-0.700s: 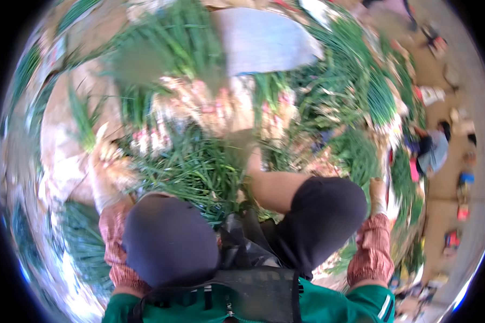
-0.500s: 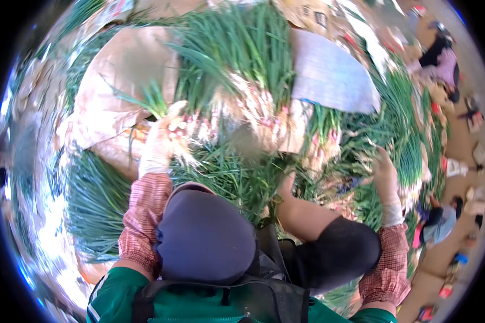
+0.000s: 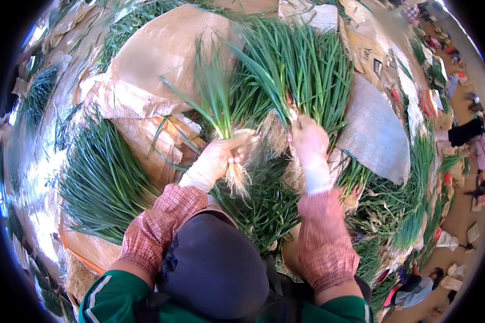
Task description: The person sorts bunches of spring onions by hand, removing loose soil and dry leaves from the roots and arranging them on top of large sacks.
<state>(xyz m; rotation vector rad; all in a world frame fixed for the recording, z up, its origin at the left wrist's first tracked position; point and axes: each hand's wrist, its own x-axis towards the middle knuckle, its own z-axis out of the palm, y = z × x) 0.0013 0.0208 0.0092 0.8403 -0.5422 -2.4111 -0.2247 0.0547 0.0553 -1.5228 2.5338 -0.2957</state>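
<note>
My left hand, in a pale glove, is closed round a small bunch of spring onions. Its green leaves point away from me, and pinkish bulbs and stringy roots hang below the fist. To the right, my gloved right hand reaches the root end of a large pile of spring onions. Its fingers are pinched on white stalks there; how many is hidden by the hand. Both forearms wear red checked sleeve covers.
A beige woven sack lies left of the pile, a bluish-grey sack right of it. Another heap of spring onions rests at my left. Loose green leaves cover the ground before me. People sit at far right.
My right hand has come from the far right to the pile and closed on stalks there. My left hand still holds its bunch, now more upright. The whole view has shifted.
</note>
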